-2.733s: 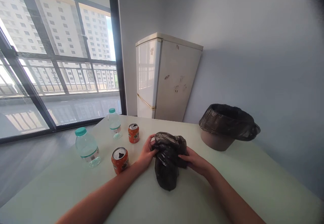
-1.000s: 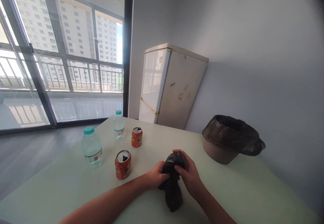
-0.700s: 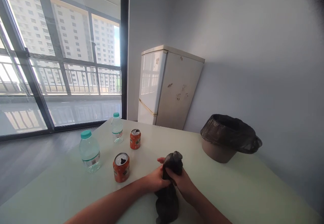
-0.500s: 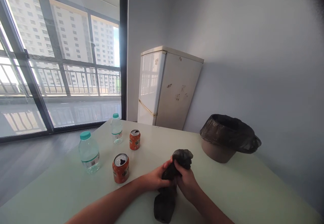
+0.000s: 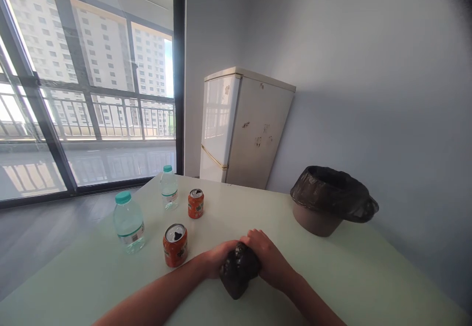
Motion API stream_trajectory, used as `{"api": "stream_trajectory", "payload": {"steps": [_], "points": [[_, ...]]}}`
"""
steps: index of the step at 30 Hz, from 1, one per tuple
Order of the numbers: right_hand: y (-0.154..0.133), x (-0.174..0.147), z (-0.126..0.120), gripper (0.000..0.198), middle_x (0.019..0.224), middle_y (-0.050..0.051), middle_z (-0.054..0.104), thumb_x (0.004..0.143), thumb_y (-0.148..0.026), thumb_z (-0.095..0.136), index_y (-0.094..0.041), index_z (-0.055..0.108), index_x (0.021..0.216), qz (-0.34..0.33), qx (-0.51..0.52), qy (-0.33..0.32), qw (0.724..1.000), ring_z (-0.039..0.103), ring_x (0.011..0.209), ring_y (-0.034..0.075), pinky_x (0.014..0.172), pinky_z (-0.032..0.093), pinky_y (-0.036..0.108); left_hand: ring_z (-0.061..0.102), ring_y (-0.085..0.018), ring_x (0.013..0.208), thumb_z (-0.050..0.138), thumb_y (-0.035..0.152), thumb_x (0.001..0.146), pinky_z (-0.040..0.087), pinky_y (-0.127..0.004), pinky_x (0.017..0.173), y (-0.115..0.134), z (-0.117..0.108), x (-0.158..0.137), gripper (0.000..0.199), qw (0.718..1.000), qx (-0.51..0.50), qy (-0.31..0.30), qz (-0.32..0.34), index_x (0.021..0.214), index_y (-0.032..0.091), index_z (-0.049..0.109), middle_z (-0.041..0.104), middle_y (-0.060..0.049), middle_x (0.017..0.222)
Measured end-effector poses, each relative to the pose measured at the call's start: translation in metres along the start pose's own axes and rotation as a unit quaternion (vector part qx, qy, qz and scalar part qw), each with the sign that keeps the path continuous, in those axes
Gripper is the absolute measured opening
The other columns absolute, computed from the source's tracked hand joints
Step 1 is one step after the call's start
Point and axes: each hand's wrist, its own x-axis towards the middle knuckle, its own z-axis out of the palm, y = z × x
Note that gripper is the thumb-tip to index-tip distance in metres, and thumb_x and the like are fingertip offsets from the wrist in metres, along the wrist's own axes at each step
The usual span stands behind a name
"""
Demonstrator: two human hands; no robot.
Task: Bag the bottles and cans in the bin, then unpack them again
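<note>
A bunched-up black plastic bag (image 5: 239, 269) is squeezed between my two hands just above the front middle of the table. My left hand (image 5: 218, 258) closes on its left side, partly hidden behind the bag. Over the upper right of the bundle, my right hand (image 5: 266, 256) is wrapped with its fingers bent. Left of my hands stands an opened orange can (image 5: 176, 247), and farther back is a second orange can (image 5: 195, 204). Two clear bottles with teal caps, a near bottle (image 5: 129, 223) and a far bottle (image 5: 169, 189), stand upright beside the cans.
A brown bin (image 5: 316, 222) lined with a black bag (image 5: 324, 195) stands at the right of the pale table (image 5: 254, 207). Behind the table's far edge are a white fridge (image 5: 254, 129) and the wall. Large glass windows (image 5: 88, 70) lie to the left.
The black bag has gone from a long, hanging shape to a short, compact bundle. My right hand has moved over its top, and the lower loose part is now gathered up.
</note>
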Motion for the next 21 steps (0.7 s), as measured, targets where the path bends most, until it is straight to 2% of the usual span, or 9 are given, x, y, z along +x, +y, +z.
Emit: {"api": "stream_trajectory", "payload": {"steps": [3,6,8,11,13,14,16,18,21], "points": [[-0.001,0.001,-0.007,0.060,0.112,0.009,0.061,0.088,-0.003,0.050,-0.026,0.051,0.143,-0.035,-0.111,-0.046,0.992,0.051,0.095,0.024,0.088,0.044,0.040,0.067,-0.023,0.079,0.077,0.073,0.066,0.052,-0.032,0.078,-0.001,-0.002,0.002,0.060,0.994,-0.078,0.019,-0.077,0.080,0.015,0.073,0.073,-0.007,0.080],[0.001,0.002,-0.011,0.071,0.113,0.010,0.059,0.091,-0.005,0.048,-0.025,0.035,0.158,-0.055,-0.150,-0.081,0.984,0.051,0.096,0.024,0.093,0.044,0.042,0.067,-0.025,0.085,0.071,0.084,0.066,0.051,-0.034,0.084,0.000,-0.003,0.003,0.071,0.991,-0.106,0.007,-0.081,0.085,0.015,0.073,0.074,-0.009,0.085],[0.001,0.001,-0.014,0.072,0.109,0.009,0.058,0.090,-0.003,0.046,-0.025,0.037,0.158,-0.053,-0.158,-0.097,0.981,0.050,0.095,0.023,0.093,0.044,0.042,0.068,-0.026,0.085,0.061,0.091,0.070,0.052,-0.036,0.083,0.003,-0.002,0.001,0.080,0.991,-0.114,-0.022,-0.066,0.092,0.015,0.073,0.074,-0.010,0.088],[-0.004,0.002,-0.021,0.059,0.106,0.008,0.055,0.082,-0.002,0.050,-0.025,0.060,0.135,-0.026,-0.155,-0.101,0.982,0.049,0.093,0.023,0.090,0.044,0.041,0.067,-0.025,0.075,0.056,0.093,0.073,0.052,-0.036,0.071,0.008,0.000,-0.004,0.084,0.993,-0.094,-0.060,-0.049,0.107,0.017,0.071,0.073,-0.009,0.088],[-0.010,0.002,-0.025,0.049,0.108,0.007,0.054,0.074,-0.005,0.059,-0.023,0.065,0.119,-0.009,-0.134,-0.105,0.985,0.048,0.095,0.023,0.093,0.043,0.043,0.065,-0.020,0.068,0.074,0.081,0.070,0.049,-0.030,0.065,0.009,0.001,-0.007,0.073,0.996,-0.076,-0.050,-0.025,0.110,0.019,0.069,0.072,-0.005,0.086],[-0.013,0.002,-0.028,0.049,0.111,0.007,0.054,0.071,-0.007,0.063,-0.023,0.066,0.117,-0.003,-0.119,-0.110,0.987,0.049,0.098,0.024,0.096,0.043,0.044,0.065,-0.018,0.069,0.084,0.070,0.068,0.048,-0.028,0.065,0.009,0.002,-0.007,0.067,0.997,-0.071,-0.035,-0.009,0.109,0.019,0.069,0.071,-0.004,0.087],[-0.017,0.002,-0.031,0.056,0.117,0.007,0.054,0.070,-0.014,0.070,-0.024,0.064,0.126,0.005,-0.085,-0.121,0.989,0.049,0.105,0.026,0.102,0.041,0.047,0.065,-0.015,0.073,0.094,0.046,0.065,0.047,-0.025,0.069,0.009,0.003,-0.008,0.057,0.998,-0.060,0.004,0.019,0.108,0.018,0.069,0.071,-0.003,0.090],[-0.015,0.003,-0.034,0.067,0.130,0.010,0.052,0.077,-0.031,0.077,-0.026,0.058,0.141,0.007,-0.040,-0.127,0.991,0.047,0.119,0.031,0.111,0.037,0.052,0.066,-0.016,0.077,0.091,0.032,0.066,0.046,-0.025,0.070,0.010,0.006,-0.008,0.050,0.998,-0.043,0.028,0.026,0.109,0.017,0.070,0.071,-0.004,0.091],[-0.006,0.003,-0.032,0.091,0.157,0.013,0.038,0.079,-0.068,0.075,-0.030,0.046,0.157,0.016,0.087,-0.108,0.990,0.030,0.145,0.039,0.122,0.024,0.057,0.067,-0.019,0.080,0.081,0.024,0.065,0.046,-0.027,0.070,0.013,0.009,-0.007,0.047,0.997,-0.031,0.056,0.049,0.110,0.016,0.070,0.072,-0.005,0.090]]}}
